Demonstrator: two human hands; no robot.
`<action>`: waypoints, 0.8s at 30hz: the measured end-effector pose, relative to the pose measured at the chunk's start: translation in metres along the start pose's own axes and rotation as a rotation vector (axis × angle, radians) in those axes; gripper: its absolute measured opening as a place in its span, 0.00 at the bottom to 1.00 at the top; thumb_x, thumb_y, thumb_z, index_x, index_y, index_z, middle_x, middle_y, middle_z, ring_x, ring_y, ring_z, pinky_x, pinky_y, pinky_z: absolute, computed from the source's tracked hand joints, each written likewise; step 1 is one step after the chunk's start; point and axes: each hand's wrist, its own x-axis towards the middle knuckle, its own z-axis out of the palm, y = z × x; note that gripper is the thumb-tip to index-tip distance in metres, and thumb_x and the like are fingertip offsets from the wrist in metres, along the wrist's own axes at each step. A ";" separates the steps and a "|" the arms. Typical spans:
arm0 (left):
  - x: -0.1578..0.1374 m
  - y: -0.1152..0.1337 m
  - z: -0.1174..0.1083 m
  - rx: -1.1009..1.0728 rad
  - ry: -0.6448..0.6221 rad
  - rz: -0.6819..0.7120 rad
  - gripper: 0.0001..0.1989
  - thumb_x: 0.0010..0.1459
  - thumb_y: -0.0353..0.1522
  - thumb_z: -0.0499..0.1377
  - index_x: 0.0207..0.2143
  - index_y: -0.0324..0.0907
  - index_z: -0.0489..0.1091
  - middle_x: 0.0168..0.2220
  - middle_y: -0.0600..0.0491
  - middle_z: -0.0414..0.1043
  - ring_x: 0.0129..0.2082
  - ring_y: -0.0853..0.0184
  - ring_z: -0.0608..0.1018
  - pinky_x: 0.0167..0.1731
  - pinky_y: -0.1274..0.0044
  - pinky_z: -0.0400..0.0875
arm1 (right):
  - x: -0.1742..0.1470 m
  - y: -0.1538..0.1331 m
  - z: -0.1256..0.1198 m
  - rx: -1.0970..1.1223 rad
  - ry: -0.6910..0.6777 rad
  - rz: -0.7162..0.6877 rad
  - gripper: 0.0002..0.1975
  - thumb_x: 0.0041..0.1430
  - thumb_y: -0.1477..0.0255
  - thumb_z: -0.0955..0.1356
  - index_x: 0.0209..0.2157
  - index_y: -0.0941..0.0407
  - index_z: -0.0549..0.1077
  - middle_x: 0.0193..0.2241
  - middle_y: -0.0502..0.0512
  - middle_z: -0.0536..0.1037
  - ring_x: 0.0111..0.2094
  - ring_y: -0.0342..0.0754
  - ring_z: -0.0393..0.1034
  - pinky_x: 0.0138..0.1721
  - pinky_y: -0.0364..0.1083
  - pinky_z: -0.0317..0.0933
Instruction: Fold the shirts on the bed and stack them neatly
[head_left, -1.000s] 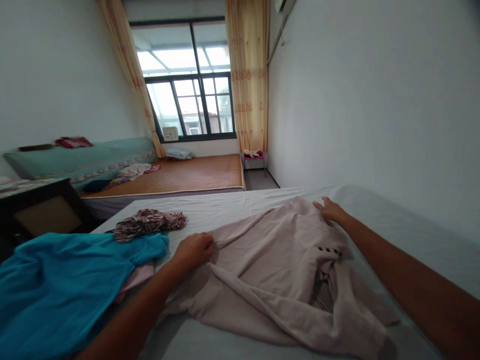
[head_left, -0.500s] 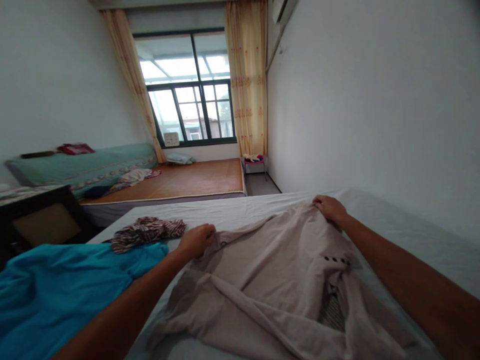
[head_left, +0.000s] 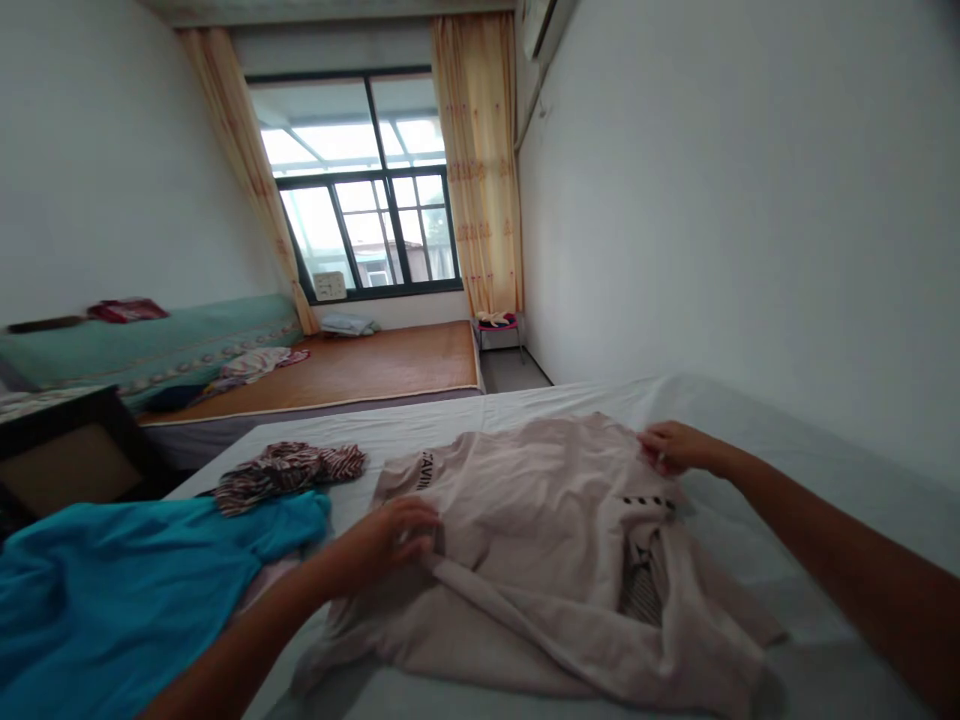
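A beige-pink long-sleeved top [head_left: 540,510] lies spread and wrinkled on the white-sheeted bed, with dark lettering at its far left edge and a row of dark marks on the right. My left hand [head_left: 397,540] hovers at its left side, fingers slightly curled and apart, close to a folded sleeve. On the far right edge, my right hand [head_left: 675,447] pinches the fabric between thumb and fingers. To the left are a bright blue garment [head_left: 127,580] and a crumpled striped cloth [head_left: 289,472].
White sheet [head_left: 750,440] covers the bed beneath the clothes, up to the right-hand wall. Beyond stands another bed with a brown mat [head_left: 390,365]. A dark cabinet [head_left: 67,445] is at the left, and a small stool [head_left: 499,325] stands under the curtain.
My left hand has let go of the top's far left edge and come nearer. The far edge has settled flatter, showing the lettering. My right hand has shifted slightly right and nearer.
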 end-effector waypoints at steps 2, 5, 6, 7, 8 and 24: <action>-0.023 0.017 0.012 0.015 -0.081 0.003 0.19 0.62 0.40 0.52 0.55 0.49 0.67 0.55 0.50 0.67 0.55 0.59 0.67 0.57 0.69 0.59 | -0.031 0.016 0.001 -0.040 -0.272 0.129 0.24 0.51 0.49 0.65 0.20 0.57 0.70 0.18 0.56 0.74 0.17 0.45 0.68 0.17 0.42 0.61; -0.040 0.025 0.023 0.069 -0.057 -0.073 0.21 0.62 0.37 0.51 0.58 0.50 0.64 0.56 0.49 0.66 0.56 0.58 0.66 0.57 0.68 0.58 | -0.067 0.016 0.009 -0.019 -0.339 0.096 0.24 0.48 0.48 0.68 0.26 0.58 0.75 0.20 0.57 0.76 0.18 0.47 0.70 0.18 0.43 0.63; -0.041 0.025 0.024 0.090 -0.042 -0.095 0.21 0.62 0.36 0.51 0.57 0.50 0.65 0.55 0.49 0.66 0.54 0.58 0.67 0.56 0.68 0.59 | -0.076 0.010 0.014 0.031 -0.295 0.032 0.25 0.49 0.48 0.68 0.34 0.57 0.77 0.26 0.58 0.78 0.23 0.49 0.73 0.21 0.45 0.66; -0.041 0.025 0.024 0.114 -0.035 -0.111 0.20 0.61 0.35 0.52 0.55 0.49 0.66 0.53 0.48 0.68 0.53 0.58 0.68 0.55 0.67 0.60 | -0.083 0.001 0.021 0.088 -0.241 -0.045 0.27 0.50 0.49 0.68 0.43 0.55 0.76 0.35 0.60 0.79 0.30 0.52 0.75 0.27 0.47 0.69; -0.041 0.026 0.024 0.139 -0.036 -0.122 0.18 0.60 0.34 0.52 0.52 0.48 0.69 0.50 0.48 0.70 0.51 0.57 0.69 0.53 0.67 0.61 | -0.089 -0.010 0.028 0.140 -0.187 -0.122 0.30 0.51 0.50 0.67 0.52 0.52 0.72 0.45 0.60 0.77 0.39 0.54 0.75 0.35 0.49 0.70; -0.101 0.030 -0.044 -0.075 -0.220 -0.135 0.06 0.53 0.34 0.58 0.27 0.43 0.72 0.32 0.55 0.70 0.33 0.67 0.71 0.36 0.79 0.63 | -0.150 0.006 -0.042 0.288 0.165 -0.038 0.30 0.50 0.58 0.70 0.55 0.49 0.68 0.42 0.58 0.76 0.21 0.43 0.65 0.18 0.43 0.60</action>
